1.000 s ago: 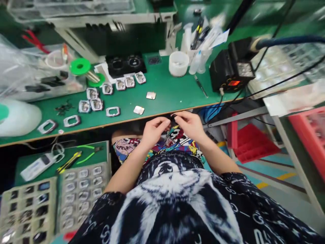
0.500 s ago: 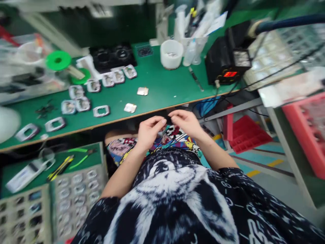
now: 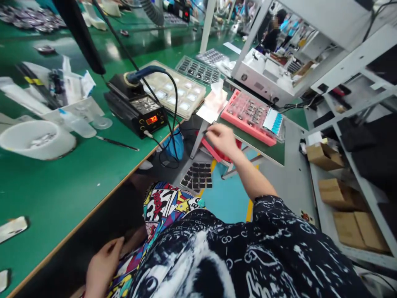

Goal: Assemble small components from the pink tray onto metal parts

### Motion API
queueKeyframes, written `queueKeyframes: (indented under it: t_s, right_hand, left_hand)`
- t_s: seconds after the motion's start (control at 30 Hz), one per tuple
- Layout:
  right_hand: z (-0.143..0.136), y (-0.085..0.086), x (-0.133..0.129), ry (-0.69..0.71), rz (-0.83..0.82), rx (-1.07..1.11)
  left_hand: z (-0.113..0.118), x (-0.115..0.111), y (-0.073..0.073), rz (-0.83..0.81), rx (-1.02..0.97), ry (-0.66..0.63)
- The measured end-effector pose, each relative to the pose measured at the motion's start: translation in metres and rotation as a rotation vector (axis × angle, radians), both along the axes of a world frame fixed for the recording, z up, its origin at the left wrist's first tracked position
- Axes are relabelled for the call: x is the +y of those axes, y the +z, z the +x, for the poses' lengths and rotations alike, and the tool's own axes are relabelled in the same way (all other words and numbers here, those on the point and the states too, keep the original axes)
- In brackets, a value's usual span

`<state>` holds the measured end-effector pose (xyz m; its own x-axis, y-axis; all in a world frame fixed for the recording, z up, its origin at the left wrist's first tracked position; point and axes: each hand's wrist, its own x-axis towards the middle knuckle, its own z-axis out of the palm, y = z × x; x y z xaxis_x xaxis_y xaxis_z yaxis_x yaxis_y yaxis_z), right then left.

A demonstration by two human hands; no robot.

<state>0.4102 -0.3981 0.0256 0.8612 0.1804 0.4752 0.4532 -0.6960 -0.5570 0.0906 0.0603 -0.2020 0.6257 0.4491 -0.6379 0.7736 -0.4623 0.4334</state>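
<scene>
My right hand point(image 3: 222, 140) reaches out over the gap between the two tables, beside the salmon-red tray point(image 3: 248, 114). Its fingers are bent and pinched together, with a small dark spot at the tips that I cannot make out. Just above it, white tissue paper point(image 3: 214, 103) lies on the table corner. Low in the view, by my lap, my left hand point(image 3: 104, 263) has its fingers curled in; what they hold, if anything, is hidden. Small parts and a card with blue marks point(image 3: 273, 122) fill the salmon-red tray.
A black soldering station point(image 3: 138, 109) with a red display stands on the green bench point(image 3: 102, 178), its cable hanging over the edge. Near it are a white cup point(image 3: 37, 140), a squeeze bottle point(image 3: 77, 124) and tweezers point(image 3: 118, 143). Shelving with cardboard boxes point(image 3: 341, 192) rises at right.
My view has swung to the right. The hands, close together above my lap before, are now apart: the right has reached toward the side table, the left remains low by my lap.
</scene>
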Motion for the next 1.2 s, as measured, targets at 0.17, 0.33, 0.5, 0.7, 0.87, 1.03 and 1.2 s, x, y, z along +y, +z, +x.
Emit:
queueKeyframes:
  t_s: [0.17,0.33,0.5,0.7,0.87,1.03,1.2]
  right_hand:
    - [0.076,0.017,-0.131,-0.543,-0.338,-0.159]
    - [0.110,0.008,-0.199,-0.716,-0.533,-0.066]
    - [0.105,-0.009,-0.211,-0.654,-0.546,-0.040]
    - [0.079,-0.023,-0.205,-0.738,-0.446,-0.135]
    - [0.030,-0.039,-0.118,-0.559,-0.287,-0.346]
    - [-0.046,-0.069,0.057,0.195,-0.213,-0.229]
    - [-0.100,-0.066,0.186,0.671,-0.094,-0.184]
  left_hand:
    - [-0.019,0.015,-0.036,-0.068,0.112,0.014]
    - [-0.016,0.006,-0.029,-0.110,0.065,-0.006]
    - [-0.027,0.014,-0.049,-0.109,0.094,-0.018]
    - [-0.040,0.021,-0.075,-0.086,0.125,-0.035]
    - [-0.021,0.016,-0.063,-0.071,0.158,-0.123]
    - [-0.010,-0.014,-0.025,-0.030,0.102,-0.178]
    - [-0.021,-0.019,-0.028,-0.068,0.024,0.015]
